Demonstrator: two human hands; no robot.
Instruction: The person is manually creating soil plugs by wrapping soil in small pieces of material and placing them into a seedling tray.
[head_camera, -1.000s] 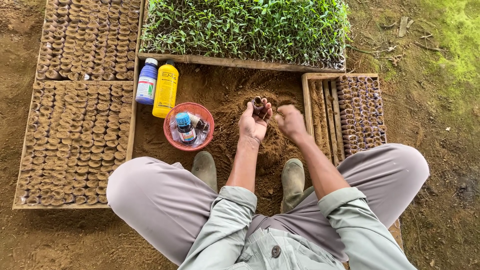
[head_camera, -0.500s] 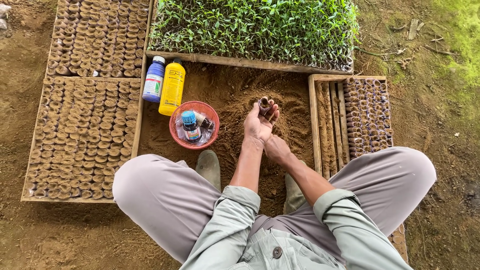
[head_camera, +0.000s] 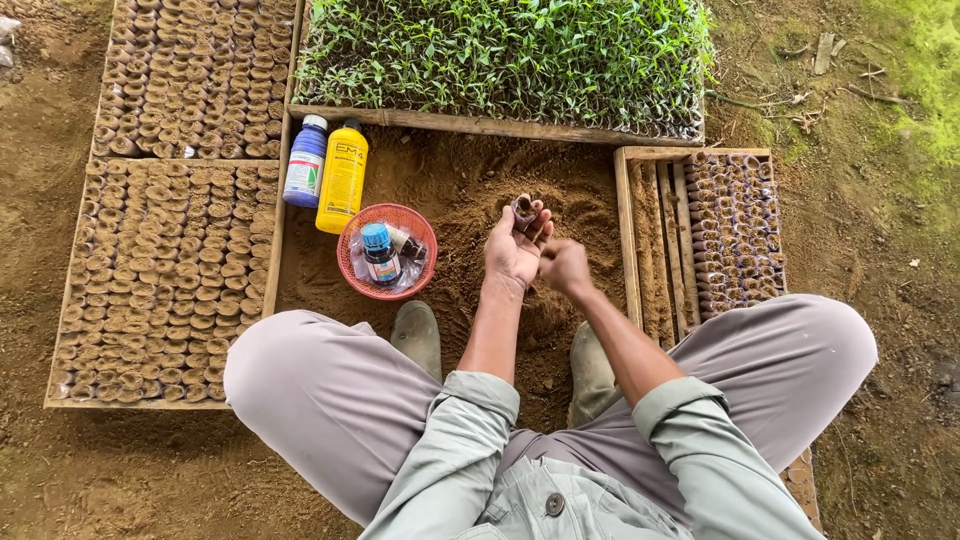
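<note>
Brown little soil pot (head_camera: 523, 208) pinched upright in left hand (head_camera: 512, 248) so nothing spills; right hand (head_camera: 566, 266) loosely fisted beside it, over the dirt pile (head_camera: 470, 195).

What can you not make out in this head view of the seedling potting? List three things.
- Small pot: its fill, hidden by left hand fingers.
- Right hand: grip contents, blurred.
- Red basket: small items too tiny, behind blue-capped bottle.
</note>
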